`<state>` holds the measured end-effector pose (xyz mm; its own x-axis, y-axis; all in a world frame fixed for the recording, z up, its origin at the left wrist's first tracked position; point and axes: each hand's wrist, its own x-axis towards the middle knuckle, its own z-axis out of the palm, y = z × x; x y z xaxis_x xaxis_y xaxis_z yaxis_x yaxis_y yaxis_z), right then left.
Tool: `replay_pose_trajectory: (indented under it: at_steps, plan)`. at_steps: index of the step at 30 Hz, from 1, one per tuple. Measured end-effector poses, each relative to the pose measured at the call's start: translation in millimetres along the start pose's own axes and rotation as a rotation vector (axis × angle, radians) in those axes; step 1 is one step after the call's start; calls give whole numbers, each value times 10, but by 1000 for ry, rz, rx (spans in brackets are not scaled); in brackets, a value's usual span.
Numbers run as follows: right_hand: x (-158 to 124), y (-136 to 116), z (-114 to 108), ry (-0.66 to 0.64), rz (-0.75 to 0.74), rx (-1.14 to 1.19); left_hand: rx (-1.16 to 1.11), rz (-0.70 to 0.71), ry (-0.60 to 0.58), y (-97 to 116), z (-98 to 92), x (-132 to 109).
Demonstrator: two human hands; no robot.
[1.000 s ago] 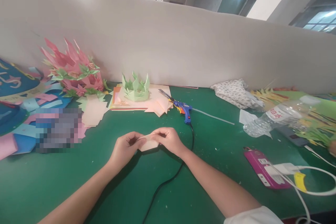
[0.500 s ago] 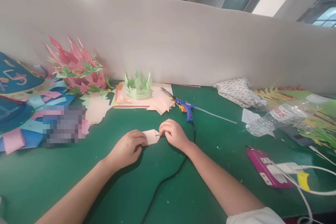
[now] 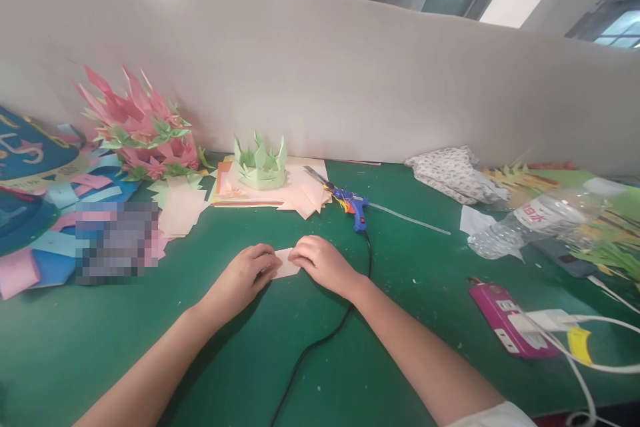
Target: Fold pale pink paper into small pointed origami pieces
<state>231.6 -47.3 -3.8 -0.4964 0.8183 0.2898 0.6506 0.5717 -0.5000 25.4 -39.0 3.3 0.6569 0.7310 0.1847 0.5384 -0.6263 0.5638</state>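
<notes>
Between my two hands lies a small piece of pale pink folded paper (image 3: 287, 263) on the green table (image 3: 240, 360). My left hand (image 3: 250, 270) pinches its left end with bent fingers. At the other end, the fingers of my right hand (image 3: 323, 261) are closed on the paper's right edge and hide that corner. Just beyond my right hand rests a blue glue gun (image 3: 358, 208) with a clear glue stick in its back. Its black cord (image 3: 320, 340) runs under my right wrist towards the table's front.
A green paper crown (image 3: 260, 163) stands on stacked paper sheets (image 3: 305, 180) at the back. Pink paper flowers (image 3: 145, 123) and blue hats (image 3: 30, 153) crowd the left. To the right are a plastic bottle (image 3: 530, 223), a patterned cloth (image 3: 453, 173) and a purple power strip (image 3: 505, 320).
My right hand has moved slightly left, over the paper's right end. The dark thin line at that tip is now hidden. My left hand stays on its end.
</notes>
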Motion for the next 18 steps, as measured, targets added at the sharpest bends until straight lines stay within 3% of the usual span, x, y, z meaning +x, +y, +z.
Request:
replay_pose_trajectory:
  at_steps: [8,11,16,18]
  plan:
    - [-22,121,-97,-27,98,17,-81,-8,8,-88,-86,-25]
    - [-39,140,-120,-8,59,2,-44,0,9,-84,-86,-31]
    - [-35,39,-48,197,-34,5,-37,11,16,-72,-75,-40]
    - [-20,-18,1,160,-71,23,-59,1,20,-66,-76,-44]
